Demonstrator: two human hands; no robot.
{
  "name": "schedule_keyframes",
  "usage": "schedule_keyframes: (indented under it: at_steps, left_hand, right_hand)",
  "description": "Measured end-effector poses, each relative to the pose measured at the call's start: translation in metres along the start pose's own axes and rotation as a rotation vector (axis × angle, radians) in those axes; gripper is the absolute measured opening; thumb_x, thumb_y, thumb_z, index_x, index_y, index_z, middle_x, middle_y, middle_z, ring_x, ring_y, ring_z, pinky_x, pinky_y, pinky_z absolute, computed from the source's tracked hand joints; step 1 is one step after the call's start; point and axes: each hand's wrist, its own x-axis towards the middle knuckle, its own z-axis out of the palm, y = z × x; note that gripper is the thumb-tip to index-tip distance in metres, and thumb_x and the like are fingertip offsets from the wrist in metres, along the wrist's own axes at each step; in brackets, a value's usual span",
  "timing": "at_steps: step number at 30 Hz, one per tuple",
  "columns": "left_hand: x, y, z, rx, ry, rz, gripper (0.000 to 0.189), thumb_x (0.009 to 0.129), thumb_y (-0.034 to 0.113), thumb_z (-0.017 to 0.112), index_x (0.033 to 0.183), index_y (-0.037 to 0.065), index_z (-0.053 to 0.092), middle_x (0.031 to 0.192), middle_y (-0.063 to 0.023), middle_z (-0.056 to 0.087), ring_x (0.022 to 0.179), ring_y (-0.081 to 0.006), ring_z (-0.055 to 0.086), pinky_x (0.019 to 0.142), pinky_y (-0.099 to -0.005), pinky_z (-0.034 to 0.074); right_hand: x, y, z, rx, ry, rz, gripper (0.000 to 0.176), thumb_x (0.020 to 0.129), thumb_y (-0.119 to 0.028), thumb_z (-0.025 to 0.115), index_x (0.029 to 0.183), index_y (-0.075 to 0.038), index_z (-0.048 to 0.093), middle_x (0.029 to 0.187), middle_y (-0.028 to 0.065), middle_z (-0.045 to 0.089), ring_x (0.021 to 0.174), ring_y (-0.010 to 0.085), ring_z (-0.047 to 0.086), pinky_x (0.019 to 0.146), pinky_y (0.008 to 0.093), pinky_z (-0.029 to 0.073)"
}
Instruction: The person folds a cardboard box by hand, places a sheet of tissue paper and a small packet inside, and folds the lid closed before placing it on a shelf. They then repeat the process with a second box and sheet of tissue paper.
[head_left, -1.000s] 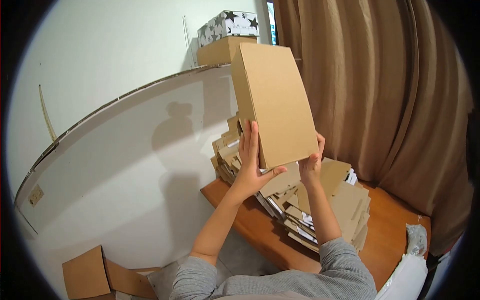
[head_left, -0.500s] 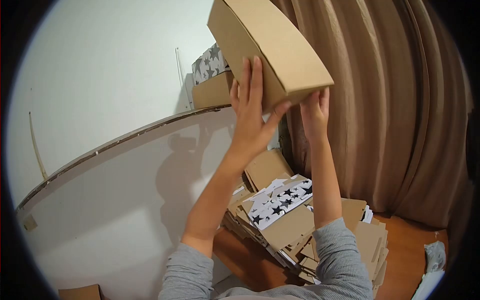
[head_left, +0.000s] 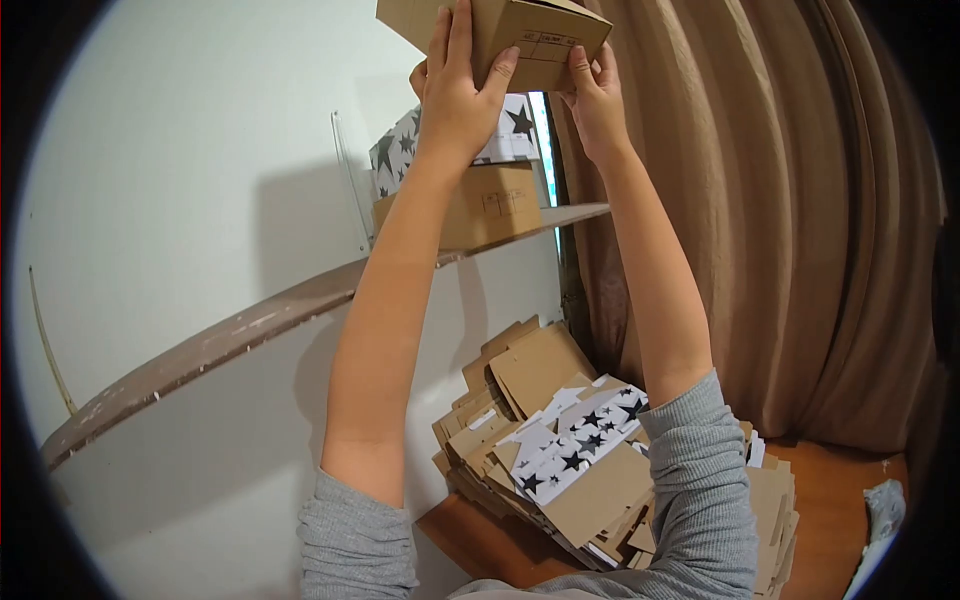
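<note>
Between my two raised hands is a brown cardboard box (head_left: 540,45), its top running out of the upper edge of the view. My left hand (head_left: 462,95) grips its left side, with the thumb on the face that bears printed marks. On the right, my right hand (head_left: 597,100) holds the lower right corner, thumb on the same face. Behind and below it, a white box with grey and black stars (head_left: 510,130) rests on top of another brown cardboard box (head_left: 490,210). Both stand on the shelf (head_left: 240,325).
Below lies a pile of flattened cardboard (head_left: 600,500), with a star-patterned sheet (head_left: 580,440) on it, on a brown wooden surface (head_left: 840,490). A brown curtain (head_left: 760,200) hangs at the right. Clear plastic (head_left: 884,505) lies at the lower right.
The held box has turned from tilted to nearer level, showing its printed face. It is now above the stacked boxes. Both arms reach farther out, and the view has shifted.
</note>
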Motion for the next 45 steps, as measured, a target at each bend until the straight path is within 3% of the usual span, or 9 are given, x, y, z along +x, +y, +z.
schedule_keyframes:
  at_steps: [9, 12, 14, 17, 20, 26, 32, 35, 45]
  left_hand:
    - [0.037, -0.073, 0.017, 0.125, -0.059, -0.065, 0.065, 0.091, 0.043, 0.048, 0.145, 0.013, 0.029, 0.149, -0.0143, 0.027, 0.137, -0.0309, 0.027, 0.111, -0.0376, 0.023]
    - [0.038, -0.083, 0.015, -0.079, -0.094, -0.255, 0.059, 0.092, 0.042, 0.043, 0.146, 0.024, 0.028, 0.15, -0.0135, 0.026, 0.136, -0.0366, 0.026, 0.113, -0.0448, 0.014]
    - [0.039, -0.085, 0.013, 0.024, -0.114, -0.282, 0.057, 0.092, 0.042, 0.04, 0.145, 0.028, 0.029, 0.151, -0.0087, 0.025, 0.137, -0.0376, 0.025, 0.113, -0.0455, 0.015]
    - [0.035, -0.074, 0.006, 0.11, -0.119, -0.328, 0.056, 0.092, 0.044, 0.038, 0.145, 0.028, 0.029, 0.151, -0.0088, 0.026, 0.137, -0.0389, 0.024, 0.113, -0.0463, 0.017]
    - [0.033, -0.074, 0.008, 0.106, -0.095, -0.404, 0.058, 0.091, 0.043, 0.038, 0.146, 0.025, 0.028, 0.151, -0.0108, 0.026, 0.138, -0.0357, 0.023, 0.113, -0.047, 0.014]
    - [0.031, -0.094, 0.016, 0.099, -0.056, -0.293, 0.062, 0.089, 0.038, 0.039, 0.146, 0.017, 0.027, 0.148, -0.0185, 0.027, 0.139, -0.0286, 0.023, 0.114, -0.048, 0.011]
    - [0.027, -0.099, 0.024, 0.049, 0.004, -0.18, 0.06, 0.091, 0.026, 0.033, 0.148, 0.013, 0.016, 0.15, -0.0222, 0.018, 0.139, -0.0355, 0.02, 0.113, -0.0485, 0.015]
    - [0.025, -0.095, 0.019, 0.156, -0.026, -0.274, 0.06, 0.092, 0.02, 0.031, 0.148, 0.011, 0.011, 0.149, -0.0289, 0.011, 0.138, -0.042, 0.016, 0.112, -0.0467, 0.018]
    - [0.023, -0.072, 0.012, 0.114, -0.112, -0.401, 0.073, 0.091, 0.013, 0.042, 0.147, 0.013, -0.005, 0.142, -0.0426, -0.006, 0.136, -0.0525, 0.006, 0.111, -0.0472, 0.02]
  right_hand:
    - [0.038, 0.069, -0.001, -0.238, -0.051, 0.054, 0.051, 0.097, -0.037, 0.048, 0.136, -0.007, 0.036, 0.116, 0.0119, 0.057, 0.105, 0.0189, 0.053, 0.092, 0.0309, 0.039]
    - [0.037, 0.081, -0.004, -0.355, -0.102, 0.16, 0.049, 0.098, -0.037, 0.046, 0.136, -0.007, 0.037, 0.116, 0.0093, 0.058, 0.106, 0.0178, 0.052, 0.094, 0.0316, 0.038]
    - [0.042, 0.097, -0.005, -0.305, -0.189, 0.164, 0.05, 0.099, -0.039, 0.042, 0.137, -0.008, 0.037, 0.12, 0.008, 0.056, 0.112, 0.0175, 0.049, 0.098, 0.0305, 0.034]
    - [0.027, 0.099, 0.012, -0.205, -0.075, 0.209, 0.052, 0.099, -0.04, 0.039, 0.139, -0.007, 0.036, 0.132, 0.0099, 0.049, 0.125, 0.0181, 0.04, 0.104, 0.0288, 0.028]
    - [0.021, 0.099, 0.016, -0.189, -0.058, 0.284, 0.051, 0.099, -0.039, 0.04, 0.139, -0.007, 0.036, 0.134, 0.0103, 0.047, 0.125, 0.0189, 0.04, 0.104, 0.0297, 0.028]
    - [0.019, 0.111, 0.013, -0.19, -0.025, 0.27, 0.05, 0.099, -0.037, 0.041, 0.14, -0.008, 0.035, 0.133, 0.0118, 0.048, 0.125, 0.0205, 0.04, 0.105, 0.0306, 0.028]
    - [0.021, 0.123, 0.006, -0.173, -0.077, 0.253, 0.048, 0.099, -0.031, 0.042, 0.141, -0.008, 0.033, 0.125, 0.0129, 0.052, 0.116, 0.0193, 0.047, 0.1, 0.0301, 0.034]
    - [0.02, 0.123, 0.005, -0.222, -0.079, 0.25, 0.047, 0.1, -0.027, 0.042, 0.142, -0.008, 0.033, 0.121, 0.0123, 0.054, 0.11, 0.018, 0.049, 0.096, 0.0286, 0.037]
    - [0.003, 0.129, -0.003, -0.197, -0.011, 0.218, 0.044, 0.099, -0.023, 0.043, 0.14, -0.007, 0.037, 0.116, 0.0118, 0.056, 0.105, 0.0166, 0.051, 0.093, 0.0277, 0.038]
